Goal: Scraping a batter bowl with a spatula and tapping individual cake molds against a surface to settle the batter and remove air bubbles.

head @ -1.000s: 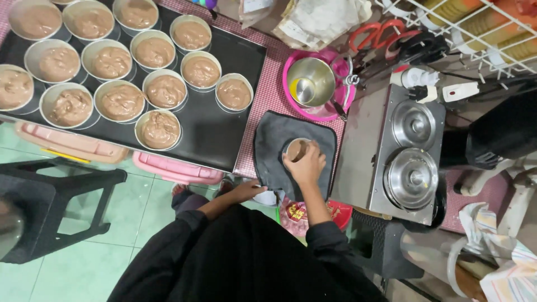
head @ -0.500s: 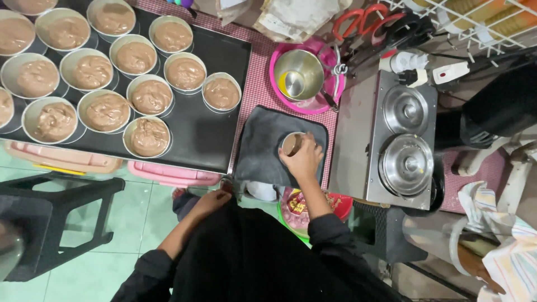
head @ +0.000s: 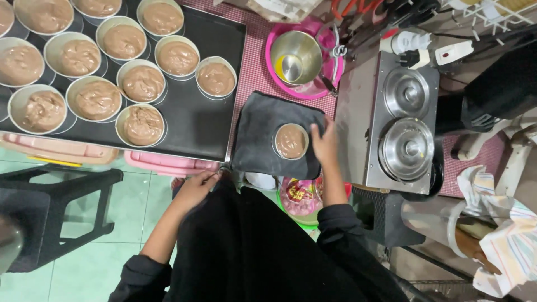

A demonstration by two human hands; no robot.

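A small round tin of brown batter (head: 291, 141) stands on a dark folded cloth (head: 258, 134) on the pink checked table. My right hand (head: 324, 146) lies flat on the cloth against the tin's right side, fingers apart and holding nothing. My left hand (head: 196, 187) is low at the table's front edge, just under the near right corner of the black baking tray (head: 201, 120). Its fingertips disappear against my dark clothing. The tray carries several tins of the same brown batter (head: 141, 124).
Behind the cloth, a steel bowl (head: 295, 56) sits in a pink basin (head: 330, 84). A metal appliance with two round lids (head: 405, 131) stands right of the cloth. A black stool (head: 56, 218) is on the green tiled floor at left. Pink trays (head: 168, 165) poke out under the baking tray.
My right hand has come off the top of the tin and moved to its right side, uncovering the batter. My left hand stayed by the table edge. The view shifted.
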